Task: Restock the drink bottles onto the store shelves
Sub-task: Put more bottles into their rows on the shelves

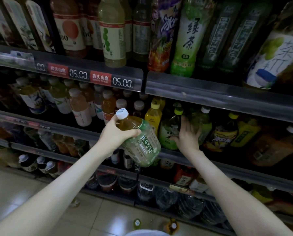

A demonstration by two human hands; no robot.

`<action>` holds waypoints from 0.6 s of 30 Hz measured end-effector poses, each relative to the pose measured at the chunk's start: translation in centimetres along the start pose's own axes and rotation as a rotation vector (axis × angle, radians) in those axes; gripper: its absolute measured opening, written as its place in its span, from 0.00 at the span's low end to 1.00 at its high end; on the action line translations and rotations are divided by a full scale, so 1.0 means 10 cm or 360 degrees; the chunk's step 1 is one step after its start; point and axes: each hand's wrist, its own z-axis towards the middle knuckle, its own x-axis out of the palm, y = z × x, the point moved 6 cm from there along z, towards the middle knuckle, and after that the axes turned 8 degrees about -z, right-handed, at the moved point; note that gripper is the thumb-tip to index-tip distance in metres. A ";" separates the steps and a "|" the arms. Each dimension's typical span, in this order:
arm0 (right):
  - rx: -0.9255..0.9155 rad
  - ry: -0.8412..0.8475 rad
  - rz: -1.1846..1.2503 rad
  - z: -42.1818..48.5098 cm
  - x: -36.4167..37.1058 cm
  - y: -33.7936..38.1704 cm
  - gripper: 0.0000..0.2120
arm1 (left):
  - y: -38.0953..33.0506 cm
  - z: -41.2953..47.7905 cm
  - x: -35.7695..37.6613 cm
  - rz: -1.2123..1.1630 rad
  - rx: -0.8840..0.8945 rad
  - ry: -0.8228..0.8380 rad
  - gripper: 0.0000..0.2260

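While left hand fingers grip a tilted tea bottle, right hand fingers spread loose against green shelf bottles

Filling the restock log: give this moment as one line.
left hand: grips tilted green tea bottle at neck | right hand: open, touching shelved green bottle | bottle not yet shelved

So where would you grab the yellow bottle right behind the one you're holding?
Take the yellow bottle by its narrow neck, just under the cap, coming from the front. It stands upright, with the green bottle and others close beside it, so the front is probably the free way in.
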 end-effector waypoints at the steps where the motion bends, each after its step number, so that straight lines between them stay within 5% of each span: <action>1: -0.0008 0.0037 0.0027 0.01 0.00 -0.01 0.43 | 0.00 0.00 0.00 0.0011 0.0002 0.0017 0.34; 9: 0.0091 0.0326 -0.0008 0.29 -0.12 -0.07 0.36 | -0.06 -0.07 -0.03 0.0057 0.0056 0.0167 0.30; 15: 0.0174 0.0310 0.0504 0.32 0.10 -0.02 0.49 | 0.01 -0.11 -0.04 0.0105 0.0049 0.0171 0.32; 18: 0.0233 0.0253 0.0412 0.39 0.08 -0.01 0.49 | 0.04 -0.10 -0.02 0.0087 0.0013 0.0177 0.34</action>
